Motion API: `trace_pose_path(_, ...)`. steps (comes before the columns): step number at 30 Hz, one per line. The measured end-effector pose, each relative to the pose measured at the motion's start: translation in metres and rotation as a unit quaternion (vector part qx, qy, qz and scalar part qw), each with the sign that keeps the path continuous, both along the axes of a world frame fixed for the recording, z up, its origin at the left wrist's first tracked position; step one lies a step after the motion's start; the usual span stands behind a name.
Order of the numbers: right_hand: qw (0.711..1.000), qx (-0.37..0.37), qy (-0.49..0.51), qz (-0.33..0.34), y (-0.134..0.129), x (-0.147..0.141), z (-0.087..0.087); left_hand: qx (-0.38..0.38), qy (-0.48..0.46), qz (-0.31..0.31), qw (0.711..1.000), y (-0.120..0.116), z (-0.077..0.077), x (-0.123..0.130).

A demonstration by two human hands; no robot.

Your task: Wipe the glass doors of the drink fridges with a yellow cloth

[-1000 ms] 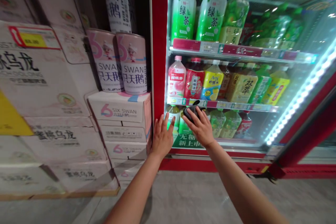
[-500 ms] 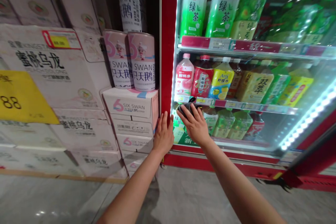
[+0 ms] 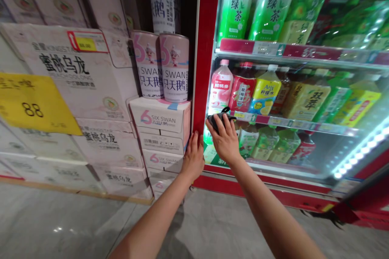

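A red-framed drinks cooler (image 3: 203, 68) with lit shelves stands in front of me. My right hand (image 3: 225, 139) presses a dark grey cloth (image 3: 216, 124) near the cooler's left side, by the middle shelf's price strip (image 3: 273, 121); its fingers are spread over the cloth. Against the lower part of the red frame rests my left hand (image 3: 193, 157), beside the stacked white cartons (image 3: 161, 118), with nothing visible in it. A pink-capped bottle (image 3: 221, 87) stands just above the cloth.
Two large pink cans (image 3: 174, 68) top the white cartons. Pale boxes (image 3: 69, 64) with a yellow price sign (image 3: 36, 105) are stacked at the left. Green tea bottles (image 3: 235, 12) fill the upper shelf. Grey floor (image 3: 209, 222) lies below; a light strip glows at the right.
The whole view has shifted, so the shelves and boxes appear farther right. Both hands keep nearly the same places, the right one still on the cloth.
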State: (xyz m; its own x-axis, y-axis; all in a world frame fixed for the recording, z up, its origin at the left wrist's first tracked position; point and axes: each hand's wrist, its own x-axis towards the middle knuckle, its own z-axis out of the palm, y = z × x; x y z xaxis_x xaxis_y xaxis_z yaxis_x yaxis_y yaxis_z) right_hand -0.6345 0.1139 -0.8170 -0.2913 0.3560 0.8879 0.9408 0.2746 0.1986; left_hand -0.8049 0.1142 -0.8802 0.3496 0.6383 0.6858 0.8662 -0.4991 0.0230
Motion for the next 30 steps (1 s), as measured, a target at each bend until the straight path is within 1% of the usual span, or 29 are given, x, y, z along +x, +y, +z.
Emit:
trace_pose_path(4, 0.993, 0.031, -0.100, 0.057, -0.006, 0.025, -0.041, -0.002, -0.006, -0.005, 1.000, -0.001, -0.002, 0.001)
trace_pose_path(5, 0.990, 0.040, -0.118, 0.067, -0.007, 0.030, -0.047, -0.001, -0.008, -0.003, 1.000, -0.002, -0.002, 0.001)
trace_pose_path(6, 0.988, 0.046, -0.129, 0.074, -0.007, 0.032, -0.050, -0.001, -0.009, -0.001, 1.000, -0.002, -0.002, 0.002)
trace_pose_path(7, 0.987, 0.048, -0.134, 0.078, -0.006, 0.031, -0.047, 0.000, -0.010, 0.002, 1.000, -0.002, -0.001, 0.003)
trace_pose_path(8, 0.987, 0.045, -0.131, 0.077, -0.005, 0.028, -0.040, 0.001, -0.009, 0.006, 1.000, -0.002, -0.001, 0.004)
trace_pose_path(9, 0.989, 0.040, -0.120, 0.075, -0.003, 0.022, -0.029, 0.002, -0.008, 0.010, 1.000, -0.003, -0.001, 0.005)
trace_pose_path(12, 0.997, 0.024, -0.052, 0.052, 0.001, 0.005, 0.014, 0.004, -0.004, 0.021, 1.000, -0.003, -0.001, 0.006)
trace_pose_path(13, 0.999, 0.023, -0.022, 0.039, 0.001, 0.002, 0.025, 0.004, -0.002, 0.023, 1.000, -0.004, -0.001, 0.006)
trace_pose_path(14, 0.999, 0.026, 0.007, 0.026, 0.001, 0.002, 0.032, 0.005, -0.001, 0.022, 1.000, -0.004, -0.001, 0.006)
trace_pose_path(15, 0.999, 0.032, 0.031, 0.015, 0.000, 0.004, 0.034, 0.005, 0.000, 0.021, 1.000, -0.005, -0.001, 0.005)
trace_pose_path(16, 0.998, 0.040, 0.049, 0.007, -0.001, 0.007, 0.031, 0.006, 0.000, 0.019, 1.000, -0.005, -0.001, 0.004)
trace_pose_path(18, 0.996, 0.064, 0.057, 0.006, -0.003, 0.013, 0.015, 0.007, 0.000, 0.016, 1.000, -0.005, -0.002, 0.002)
trace_pose_path(20, 0.996, 0.080, 0.029, 0.021, -0.003, 0.015, -0.006, 0.004, 0.002, 0.014, 1.000, -0.005, -0.003, 0.001)
trace_pose_path(21, 0.996, 0.081, 0.011, 0.029, -0.003, 0.014, -0.013, 0.001, 0.003, 0.014, 1.000, -0.005, -0.004, 0.001)
trace_pose_path(22, 0.996, 0.076, -0.009, 0.036, -0.002, 0.010, -0.017, -0.001, 0.004, 0.016, 1.000, -0.005, -0.004, 0.000)
trace_pose_path(23, 0.997, 0.066, -0.025, 0.043, -0.001, 0.006, -0.015, -0.003, 0.005, 0.019, 1.000, -0.005, -0.005, 0.000)
trace_pose_path(25, 0.998, 0.041, -0.030, 0.046, 0.002, -0.003, -0.002, -0.002, 0.007, 0.025, 1.000, -0.005, -0.005, 0.001)
trace_pose_path(28, 0.999, 0.027, 0.026, 0.028, 0.003, -0.007, 0.023, -0.001, 0.011, 0.026, 1.000, -0.008, -0.006, 0.004)
trace_pose_path(29, 0.998, 0.030, 0.051, 0.019, 0.003, -0.006, 0.026, -0.001, 0.011, 0.025, 1.000, -0.008, -0.006, 0.004)
trace_pose_path(30, 0.997, 0.037, 0.069, 0.014, 0.002, -0.005, 0.025, -0.001, 0.010, 0.027, 1.000, -0.009, -0.007, 0.004)
